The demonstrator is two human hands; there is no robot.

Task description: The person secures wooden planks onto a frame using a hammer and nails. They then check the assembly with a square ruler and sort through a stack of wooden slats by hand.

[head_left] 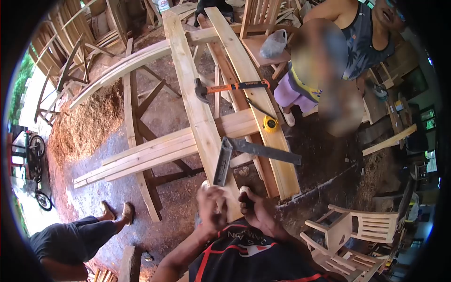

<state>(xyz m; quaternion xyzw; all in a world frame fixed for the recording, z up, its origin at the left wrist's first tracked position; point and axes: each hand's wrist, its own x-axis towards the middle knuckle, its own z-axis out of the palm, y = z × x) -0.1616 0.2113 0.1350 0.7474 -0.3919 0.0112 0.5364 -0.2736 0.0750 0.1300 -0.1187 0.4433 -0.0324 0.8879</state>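
Observation:
My left hand (212,207) is near the lower end of a long wooden board (195,101), its fingers curled and blurred. To the right of that board's end is my right hand (253,207), fingers bent inward; whether either hand holds anything is unclear. Just beyond them a metal try square (225,162) lies on the board, its blade reaching right across a second board (277,164). A claw hammer (230,87) with an orange and black handle spans the two boards. On the right board rests a yellow tape measure (270,123), with a dark slim item beside it.
Crossing planks (155,152) and a curved wooden piece (122,66) extend left over trestles. One person (70,239) is at lower left, another (366,42) at upper right. Wooden chairs (376,225) stand lower right. Sawdust (84,124) is piled at left.

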